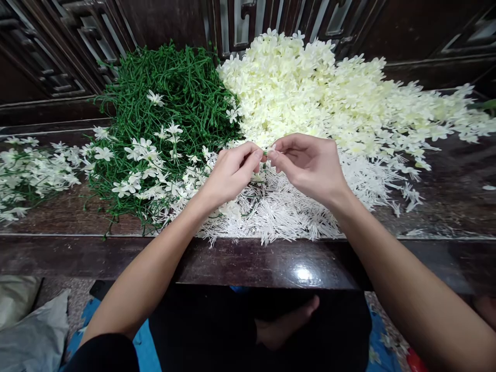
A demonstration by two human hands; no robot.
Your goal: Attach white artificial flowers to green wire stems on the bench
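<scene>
My left hand is closed in a pinch on the tip of a green artificial stem, mostly hidden by the fingers. Fingertip to fingertip with it, my right hand pinches a small white flower part. Both hands hover over a heap of thin white stamen-like sprigs. Behind them spreads a large mound of loose cream-white artificial blossoms. To the left lies a tangle of green plastic stems, with several white flowers on stems along its front.
Everything lies on a dark glossy wooden bench against a carved wooden backing. More stemmed white flowers are at the far left. Pale bags lie on the floor, lower left. A bare foot shows below the bench edge.
</scene>
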